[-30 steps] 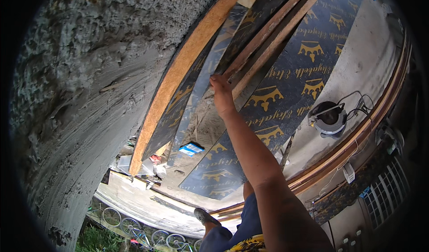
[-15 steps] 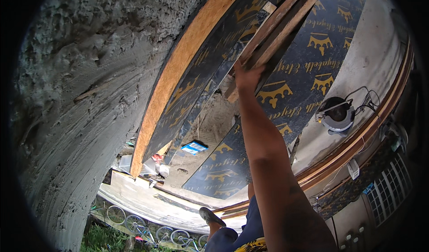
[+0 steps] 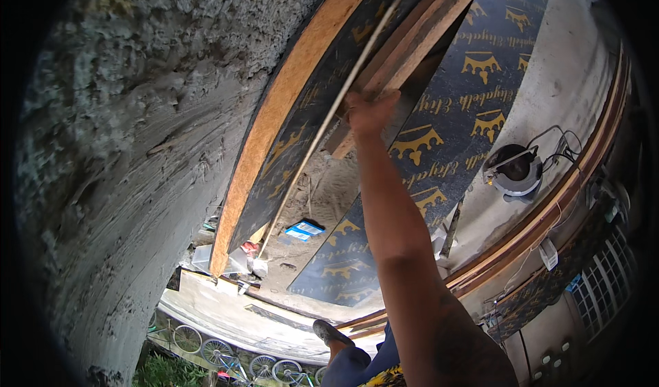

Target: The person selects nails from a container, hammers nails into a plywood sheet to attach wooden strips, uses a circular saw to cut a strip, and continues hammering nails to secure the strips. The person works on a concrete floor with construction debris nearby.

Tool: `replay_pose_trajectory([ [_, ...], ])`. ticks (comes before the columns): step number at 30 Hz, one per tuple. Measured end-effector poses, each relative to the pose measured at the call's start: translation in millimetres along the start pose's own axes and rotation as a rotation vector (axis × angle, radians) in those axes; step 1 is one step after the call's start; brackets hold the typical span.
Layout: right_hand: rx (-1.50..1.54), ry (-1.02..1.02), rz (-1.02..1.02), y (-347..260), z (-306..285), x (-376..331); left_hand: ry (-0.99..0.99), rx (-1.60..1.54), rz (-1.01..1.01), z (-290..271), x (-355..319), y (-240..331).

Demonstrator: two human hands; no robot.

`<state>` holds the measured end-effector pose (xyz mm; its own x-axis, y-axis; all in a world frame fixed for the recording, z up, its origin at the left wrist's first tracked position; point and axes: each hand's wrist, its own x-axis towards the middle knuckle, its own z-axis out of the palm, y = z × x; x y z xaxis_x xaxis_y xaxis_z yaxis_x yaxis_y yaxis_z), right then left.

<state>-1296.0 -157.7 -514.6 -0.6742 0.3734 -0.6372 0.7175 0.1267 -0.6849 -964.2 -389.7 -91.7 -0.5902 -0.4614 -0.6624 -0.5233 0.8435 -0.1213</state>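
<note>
My right hand reaches up from the lower right, its fingers and thumb closed around a length of brown timber. The timber slants down from the top edge, and its lower end shows past my hand. Close beside my fingers runs a long thin pale strip, which looks like a board seen edge-on; whether my fingers touch it I cannot tell. Behind it stands a dark panel with gold crowns and a light wood edge. My left hand is out of view.
A rough cement wall fills the left. Right of my arm lies another dark crown-printed panel. A corded circular saw sits on the concrete. A blue and white packet lies on sandy ground. Several bicycles stand far below.
The board beside my hand has turned from its dark printed face to a thin pale edge. My right hand and the timber have shifted slightly left.
</note>
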Motion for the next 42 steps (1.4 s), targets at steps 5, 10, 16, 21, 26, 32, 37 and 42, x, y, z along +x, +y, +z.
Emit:
replay_pose_trajectory([
  [5, 0.374, -0.226, 0.011, -101.2, -37.3, -105.5, 0.110, 0.035, 0.028, -25.5, -13.6, -8.7],
  [10, 0.699, -0.506, 0.115, -111.6, -147.6, -218.5, 0.411, 0.099, 0.171, -104.8, -18.4, -38.3],
  [16, 0.615, -0.741, 0.284, -13.9, -288.4, -396.8, 0.865, 0.146, 0.457, -258.9, -79.3, -64.7],
  [21, 0.222, -0.737, 0.270, 58.0, -351.7, -543.1, -0.111, -0.657, 0.465, -121.7, -78.3, 23.5],
  [26, 0.276, -0.843, 0.248, 137.3, -363.2, -664.8, -0.888, -0.807, 0.112, 95.2, -83.4, 136.8],
  [32, 0.217, -0.882, 0.299, 199.2, -373.0, -737.3, -1.147, -1.100, -0.114, 193.6, -124.1, 71.6],
  [37, 0.069, -0.901, 0.487, 201.6, -398.5, -652.2, -1.221, -1.278, -0.135, 218.0, -190.5, 7.3],
  [42, 0.515, -0.616, 0.698, 146.8, -376.0, -454.9, -1.071, -1.157, -0.128, 221.8, -298.6, -29.0],
])
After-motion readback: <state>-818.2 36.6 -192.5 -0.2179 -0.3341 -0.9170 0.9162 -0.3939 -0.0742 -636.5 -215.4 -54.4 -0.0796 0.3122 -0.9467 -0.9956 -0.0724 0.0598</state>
